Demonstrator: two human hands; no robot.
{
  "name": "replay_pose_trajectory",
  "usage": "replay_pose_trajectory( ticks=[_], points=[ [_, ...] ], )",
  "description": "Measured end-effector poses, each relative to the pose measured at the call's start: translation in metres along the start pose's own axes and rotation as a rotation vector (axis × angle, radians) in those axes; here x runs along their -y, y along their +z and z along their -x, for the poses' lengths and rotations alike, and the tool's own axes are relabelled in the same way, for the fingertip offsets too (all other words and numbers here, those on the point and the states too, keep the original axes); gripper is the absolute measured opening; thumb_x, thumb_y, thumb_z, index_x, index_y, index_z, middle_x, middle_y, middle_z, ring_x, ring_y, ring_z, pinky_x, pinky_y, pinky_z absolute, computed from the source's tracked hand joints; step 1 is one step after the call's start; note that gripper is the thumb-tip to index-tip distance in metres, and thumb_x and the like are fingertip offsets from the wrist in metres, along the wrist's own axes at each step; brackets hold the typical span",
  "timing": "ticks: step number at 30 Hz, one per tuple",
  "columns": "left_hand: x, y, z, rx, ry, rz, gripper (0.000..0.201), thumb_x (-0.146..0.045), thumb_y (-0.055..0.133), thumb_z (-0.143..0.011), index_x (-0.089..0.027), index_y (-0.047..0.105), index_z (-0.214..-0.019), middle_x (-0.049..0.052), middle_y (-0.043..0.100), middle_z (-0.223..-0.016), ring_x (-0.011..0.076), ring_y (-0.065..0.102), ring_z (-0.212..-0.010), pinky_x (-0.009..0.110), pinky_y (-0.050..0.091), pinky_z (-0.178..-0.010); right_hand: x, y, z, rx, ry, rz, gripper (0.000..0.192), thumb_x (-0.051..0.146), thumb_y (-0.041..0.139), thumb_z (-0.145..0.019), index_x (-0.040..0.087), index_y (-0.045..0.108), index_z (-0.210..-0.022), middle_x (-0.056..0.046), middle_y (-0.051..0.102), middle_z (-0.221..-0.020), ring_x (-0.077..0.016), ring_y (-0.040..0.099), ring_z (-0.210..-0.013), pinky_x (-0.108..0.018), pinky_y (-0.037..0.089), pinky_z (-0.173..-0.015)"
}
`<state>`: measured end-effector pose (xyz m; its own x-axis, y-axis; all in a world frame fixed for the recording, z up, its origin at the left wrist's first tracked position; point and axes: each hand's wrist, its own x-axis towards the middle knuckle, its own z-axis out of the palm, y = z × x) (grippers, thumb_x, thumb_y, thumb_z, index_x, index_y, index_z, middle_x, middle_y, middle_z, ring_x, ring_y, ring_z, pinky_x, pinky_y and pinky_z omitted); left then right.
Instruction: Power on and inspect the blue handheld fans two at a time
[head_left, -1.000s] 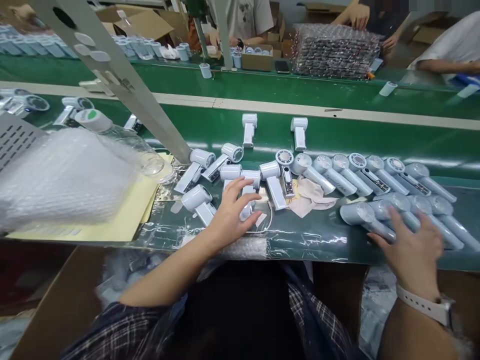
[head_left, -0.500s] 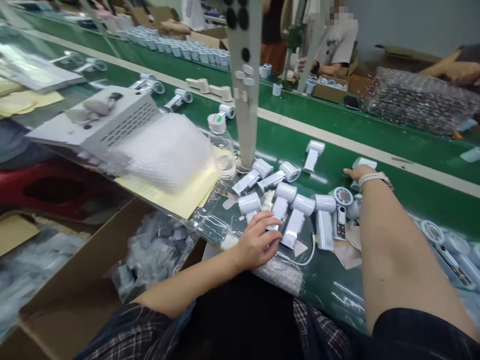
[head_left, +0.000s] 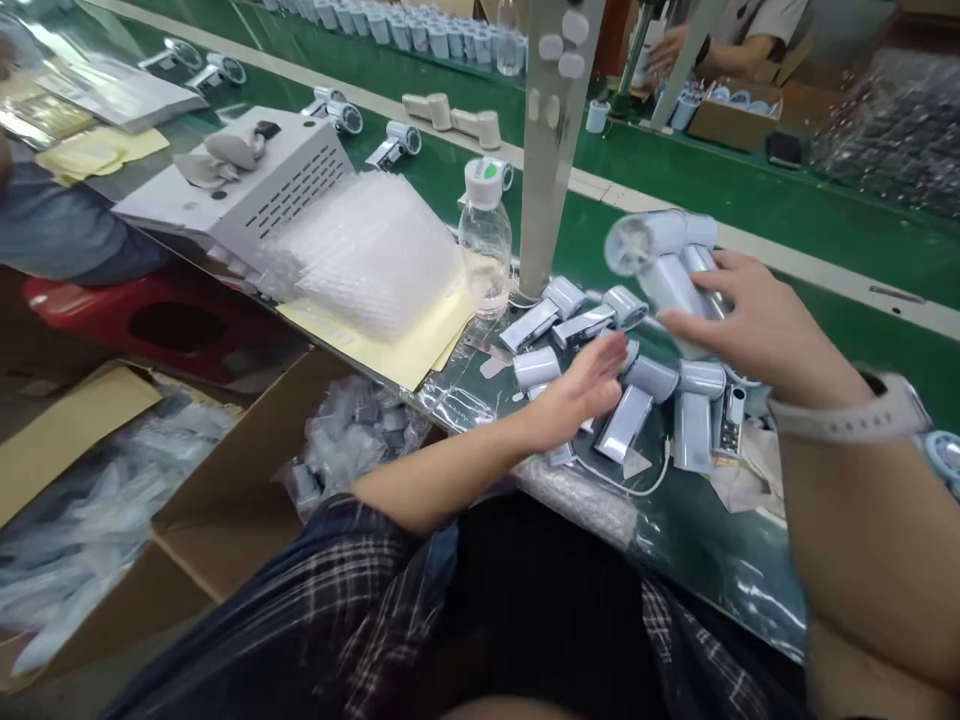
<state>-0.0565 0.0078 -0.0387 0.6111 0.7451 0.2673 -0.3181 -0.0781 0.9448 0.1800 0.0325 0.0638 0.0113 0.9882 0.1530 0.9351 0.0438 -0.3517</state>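
Note:
My right hand [head_left: 750, 310], with a pale watch strap at the wrist, is raised above the bench and grips two pale blue handheld fans [head_left: 675, 290]. Each has a cylindrical head and a flat handle; the nearer one's round end is blurred. Over the bench, my left hand [head_left: 570, 400] has its fingers stretched out, holding nothing. It partly covers a group of similar fans; among them one fan [head_left: 630, 410] lies just right of it. Another fan [head_left: 697, 410] lies farther right, beside an opened handle with a circuit board [head_left: 731, 415].
A clear bottle [head_left: 486, 250] stands by a metal post [head_left: 551, 150]. Left of it are white foam sheets [head_left: 375, 250] and a vented metal box [head_left: 247, 190]. A cardboard box [head_left: 225, 500] with bagged parts sits below the bench edge. Across the green belt, a person works.
My right hand has lifted two fans off the belt and brought them back leftward. My left hand's fingers have straightened. The view has shifted.

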Motion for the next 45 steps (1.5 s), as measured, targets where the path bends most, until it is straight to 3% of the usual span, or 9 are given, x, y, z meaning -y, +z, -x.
replay_pose_trajectory(
  ticks=[5, 8, 10, 13, 17, 22, 27, 39, 45],
  points=[
    [0.000, 0.034, -0.022, -0.202, -0.177, 0.353, 0.090, -0.096, 0.048, -0.089, -0.020, 0.057, -0.136, 0.015, 0.075, -0.135, 0.0363, 0.065, -0.143, 0.058, 0.053, -0.122, 0.044, 0.007, 0.116, -0.027, -0.161, -0.135, 0.081, 0.073, 0.080, -0.084, 0.026, 0.069, -0.149, -0.017, 0.042, -0.175, -0.0563, 0.048, -0.153, -0.076, 0.047, -0.119],
    [-0.001, 0.033, -0.015, -0.071, -0.284, 0.481, 0.085, -0.097, 0.061, -0.081, -0.019, 0.063, -0.114, 0.016, 0.079, -0.125, 0.0393, 0.071, -0.135, 0.060, 0.059, -0.115, 0.025, 0.021, 0.149, -0.023, -0.032, -0.279, 0.064, 0.057, 0.067, -0.101, 0.030, 0.060, -0.157, -0.015, 0.065, -0.156, -0.0433, 0.068, -0.137, -0.068, 0.059, -0.110],
    [-0.003, 0.029, -0.011, -0.007, -0.307, 0.589, 0.079, -0.091, 0.075, -0.074, -0.019, 0.065, -0.105, 0.016, 0.079, -0.127, 0.0394, 0.072, -0.134, 0.058, 0.061, -0.113, 0.007, 0.041, 0.161, -0.124, 0.049, -0.151, 0.038, 0.040, 0.063, -0.103, 0.021, 0.073, -0.134, -0.018, 0.074, -0.142, -0.0423, 0.071, -0.132, -0.070, 0.057, -0.112],
    [-0.010, 0.026, -0.010, -0.025, -0.270, 0.643, 0.079, -0.087, 0.085, -0.066, -0.019, 0.067, -0.101, 0.015, 0.079, -0.129, 0.0406, 0.068, -0.140, 0.056, 0.059, -0.117, -0.006, 0.083, 0.173, -0.187, -0.004, 0.209, 0.013, 0.023, 0.068, -0.097, 0.012, 0.075, -0.100, -0.027, 0.059, -0.160, -0.0510, 0.053, -0.152, -0.078, 0.039, -0.125],
    [-0.017, 0.025, -0.008, -0.106, -0.204, 0.649, 0.077, -0.089, 0.080, -0.070, -0.018, 0.070, -0.098, 0.013, 0.079, -0.129, 0.0427, 0.059, -0.150, 0.056, 0.056, -0.120, 0.006, 0.119, 0.191, -0.248, -0.031, 0.294, 0.014, 0.014, 0.059, -0.102, 0.011, 0.072, -0.097, -0.030, 0.052, -0.166, -0.0503, 0.047, -0.157, -0.076, 0.033, -0.129],
    [-0.018, 0.019, -0.007, -0.168, -0.203, 0.588, 0.079, -0.092, 0.081, -0.065, -0.018, 0.068, -0.090, 0.014, 0.078, -0.125, 0.0410, 0.058, -0.150, 0.052, 0.058, -0.114, 0.032, 0.096, 0.209, -0.194, 0.188, -0.304, 0.024, 0.038, 0.055, -0.108, 0.020, 0.071, -0.106, -0.018, 0.083, -0.111, -0.0371, 0.078, -0.113, -0.058, 0.060, -0.104],
    [-0.022, 0.027, -0.011, -0.096, -0.211, 0.637, 0.091, -0.106, 0.069, -0.058, -0.019, 0.064, -0.086, 0.014, 0.077, -0.119, 0.0398, 0.067, -0.137, 0.051, 0.064, -0.101, 0.059, 0.071, 0.201, 0.187, 0.271, -0.914, 0.039, 0.060, 0.072, -0.096, 0.022, 0.077, -0.101, -0.002, 0.071, -0.062, -0.0218, 0.070, -0.059, -0.033, 0.057, -0.060],
    [-0.016, 0.043, -0.008, -0.262, -0.150, 0.549, 0.095, -0.108, 0.074, -0.037, -0.020, 0.058, -0.069, 0.014, 0.080, -0.110, 0.0383, 0.073, -0.121, 0.044, 0.063, -0.092, 0.091, 0.105, 0.202, -0.177, 0.308, -1.329, 0.033, 0.046, 0.066, -0.109, 0.024, 0.062, -0.084, 0.006, 0.053, -0.057, -0.0126, 0.055, -0.057, -0.028, 0.051, -0.065],
    [-0.021, 0.046, -0.006, -0.218, -0.172, 0.715, 0.092, -0.105, 0.076, -0.043, -0.019, 0.058, -0.071, 0.014, 0.079, -0.117, 0.0371, 0.074, -0.124, 0.046, 0.065, -0.094, 0.085, 0.097, 0.202, -0.174, 0.151, -0.961, 0.025, 0.045, 0.065, -0.108, 0.025, 0.070, -0.095, -0.001, 0.073, -0.080, -0.0166, 0.068, -0.072, -0.027, 0.052, -0.067]
  ],
)
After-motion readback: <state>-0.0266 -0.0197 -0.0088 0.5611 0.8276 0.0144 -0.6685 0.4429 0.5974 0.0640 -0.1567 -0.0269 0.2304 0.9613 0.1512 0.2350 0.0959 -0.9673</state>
